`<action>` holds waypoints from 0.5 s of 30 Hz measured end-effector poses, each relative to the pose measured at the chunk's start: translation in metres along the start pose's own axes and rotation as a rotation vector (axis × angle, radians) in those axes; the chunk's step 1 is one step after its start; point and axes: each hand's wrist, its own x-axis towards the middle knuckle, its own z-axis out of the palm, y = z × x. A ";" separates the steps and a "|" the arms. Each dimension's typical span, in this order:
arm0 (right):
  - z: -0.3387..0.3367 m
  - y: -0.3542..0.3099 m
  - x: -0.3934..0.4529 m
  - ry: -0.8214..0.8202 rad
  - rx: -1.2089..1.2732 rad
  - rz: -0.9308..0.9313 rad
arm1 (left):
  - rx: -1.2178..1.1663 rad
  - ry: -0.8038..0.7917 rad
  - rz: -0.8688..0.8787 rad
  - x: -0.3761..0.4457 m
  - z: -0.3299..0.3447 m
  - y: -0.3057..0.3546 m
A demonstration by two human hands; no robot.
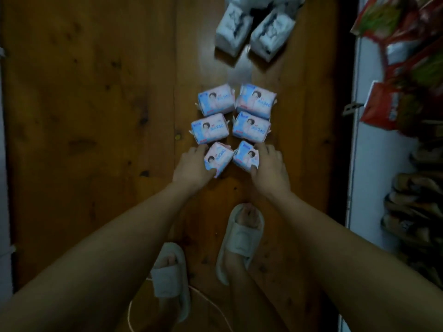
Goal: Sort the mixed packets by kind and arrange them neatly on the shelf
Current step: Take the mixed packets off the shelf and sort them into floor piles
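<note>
Small shop: white shelf point(364, 164) stacked with snack bags point(395, 109), wooden floor point(84, 116).

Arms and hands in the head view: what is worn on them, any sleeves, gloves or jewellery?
Nothing visible. Both forearms are bare with no sleeves in frame, and the left hand and right hand show no gloves, rings, watch or bands. The picture is dim and slightly blurred, so small marks cannot be told.

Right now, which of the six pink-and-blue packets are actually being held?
The nearest pair: the left hand grips the near-left packet, the right hand the near-right packet. Both sit tilted; the four beyond lie untouched in rows.
</note>
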 end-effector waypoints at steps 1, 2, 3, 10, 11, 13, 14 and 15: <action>-0.020 -0.008 -0.005 -0.001 0.003 -0.010 | 0.025 -0.005 0.000 -0.009 -0.019 0.008; -0.040 -0.017 -0.011 -0.003 0.014 -0.017 | 0.058 -0.002 0.000 -0.019 -0.039 0.018; -0.061 -0.026 -0.018 -0.010 0.034 -0.021 | 0.091 0.003 0.002 -0.030 -0.060 0.028; -0.235 -0.110 -0.105 -0.074 0.121 0.009 | 0.247 0.075 0.085 -0.157 -0.229 0.117; -0.262 -0.124 -0.123 -0.076 0.115 0.013 | 0.272 0.086 0.110 -0.180 -0.253 0.129; -0.316 -0.156 -0.162 -0.050 0.117 0.024 | 0.300 0.117 0.166 -0.229 -0.299 0.151; -0.342 -0.173 -0.182 -0.024 0.118 0.027 | 0.307 0.135 0.196 -0.255 -0.322 0.162; -0.367 -0.190 -0.203 0.009 0.122 0.026 | 0.309 0.145 0.222 -0.282 -0.343 0.171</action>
